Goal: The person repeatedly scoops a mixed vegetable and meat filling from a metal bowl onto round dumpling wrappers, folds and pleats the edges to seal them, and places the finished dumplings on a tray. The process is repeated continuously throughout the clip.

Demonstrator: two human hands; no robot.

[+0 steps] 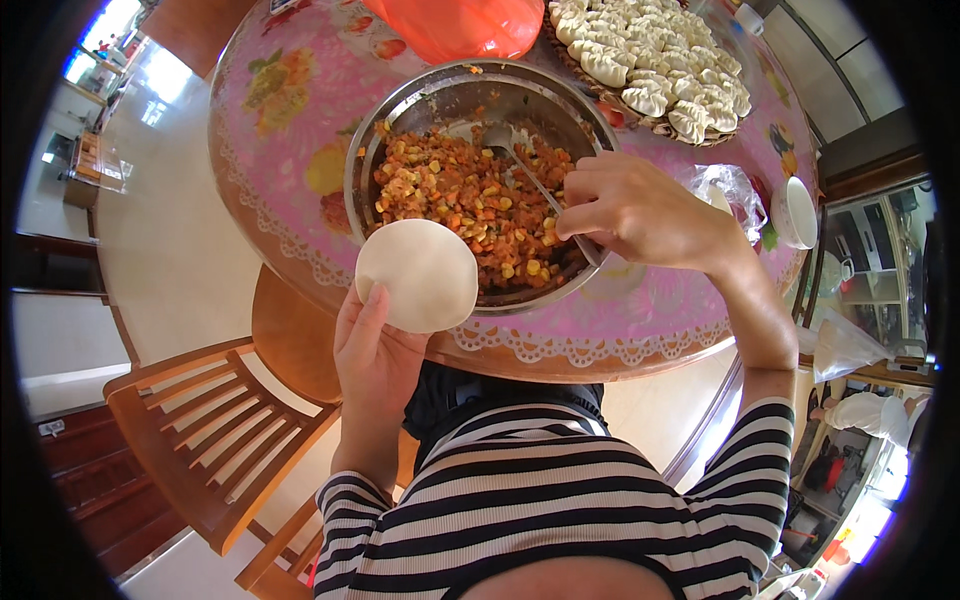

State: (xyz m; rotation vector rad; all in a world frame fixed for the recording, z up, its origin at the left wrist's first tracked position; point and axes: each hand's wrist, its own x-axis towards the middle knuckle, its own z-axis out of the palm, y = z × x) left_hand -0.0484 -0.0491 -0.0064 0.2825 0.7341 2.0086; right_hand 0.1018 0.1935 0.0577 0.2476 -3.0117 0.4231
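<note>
My left hand [379, 337] holds a round dumpling wrapper [418, 276] by its lower left edge, over the near left rim of a steel bowl [358, 176]. The bowl holds a chopped filling [450, 187] with corn kernels and orange bits. A metal spoon [536, 182] lies with its head in the filling at the back and its handle towards the near right rim. My right hand [630, 214] is at that handle, thumb and fingers bent around it; part of the handle is hidden. Folded dumplings [652, 56] cover a woven tray [645, 120] at the back right.
A red plastic bag [465, 26] sits behind the bowl. Right of my right hand are a clear plastic bag [731, 191] and a white bowl [795, 214]. The round table has a pink patterned cover [277, 165]. A wooden chair [217, 427] stands at the left; another person [870, 416] is far right.
</note>
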